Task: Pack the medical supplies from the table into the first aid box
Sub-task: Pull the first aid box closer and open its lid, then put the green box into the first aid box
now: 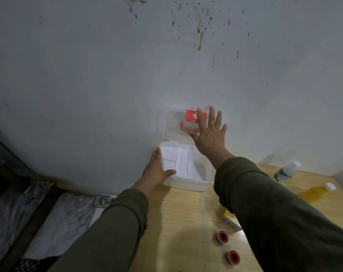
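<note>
First-aid box [186, 185] at worktop's [186, 222] far-L corner, lid [172, 122] against wall [127, 75]; L hand [156, 169] flat on its side, R hand [210, 134] splayed on lid; 2 tape rolls [223, 236], 2 bottles [286, 171], 1 carton [228, 219].

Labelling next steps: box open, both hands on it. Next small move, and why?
Probably draw the right hand off the lid, which leans open against the wall, toward a tape roll; the left hand steadies the box, supplies lie unpacked.

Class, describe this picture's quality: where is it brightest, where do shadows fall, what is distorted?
Head view throughout: brightest on the first aid box; a shadow dims the table between the sleeves; the wide lens stretches both sleeves toward the frame's bottom.
</note>
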Available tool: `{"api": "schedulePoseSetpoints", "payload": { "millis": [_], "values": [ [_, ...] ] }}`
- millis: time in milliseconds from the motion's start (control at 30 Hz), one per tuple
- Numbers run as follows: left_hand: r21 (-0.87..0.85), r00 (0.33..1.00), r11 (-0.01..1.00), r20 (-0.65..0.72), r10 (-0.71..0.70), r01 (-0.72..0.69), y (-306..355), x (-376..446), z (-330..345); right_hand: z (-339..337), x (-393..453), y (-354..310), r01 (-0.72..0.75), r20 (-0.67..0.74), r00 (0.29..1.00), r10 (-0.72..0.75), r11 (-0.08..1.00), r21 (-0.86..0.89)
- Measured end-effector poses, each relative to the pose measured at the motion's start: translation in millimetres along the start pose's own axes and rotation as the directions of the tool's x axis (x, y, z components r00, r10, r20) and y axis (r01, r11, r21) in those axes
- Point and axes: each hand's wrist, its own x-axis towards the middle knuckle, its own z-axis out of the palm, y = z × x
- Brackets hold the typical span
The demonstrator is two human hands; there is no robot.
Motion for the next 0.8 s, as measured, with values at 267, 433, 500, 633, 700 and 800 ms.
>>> {"api": "schedulePoseSetpoints", "payload": {
  "millis": [267, 433, 500, 633, 700, 800],
  "values": [
    [0.076, 0.999, 0.997, -0.014, 0.029, -0.028, 6.3, 2.0, -7.4, -6.2, -8.2, 19.9, 0.037, -0.039, 0.999, -0.036, 0.999, 0.016],
    [0.134, 0.999, 0.991, -0.031, 0.022, -0.018, 17.4, -3.7, -4.9, -19.3, -17.0, 40.8, 0.020, -0.083, 0.996, -0.018, 1.000, 0.020],
    [0.142, 0.999, 0.989, -0.033, 0.037, -0.032, 23.5, -9.0, -2.6, -24.5, -22.3, 47.5, 0.017, -0.092, 0.996, -0.016, 1.000, 0.020],
    [0.173, 0.997, 0.983, -0.032, 0.075, -0.068, 39.0, -18.3, 3.3, -35.6, -31.1, 62.2, 0.029, -0.096, 0.995, -0.026, 0.999, 0.030],
    [0.180, 0.996, 0.981, -0.041, 0.085, -0.076, 48.3, -22.8, 7.2, -39.7, -37.7, 71.5, 0.040, -0.098, 0.995, -0.035, 0.998, 0.042],
    [0.197, 0.996, 0.979, -0.056, 0.072, -0.059, 60.7, -34.3, 17.5, -42.9, -53.8, 88.0, 0.069, -0.077, 0.995, -0.064, 0.996, 0.062]
  ]
}}
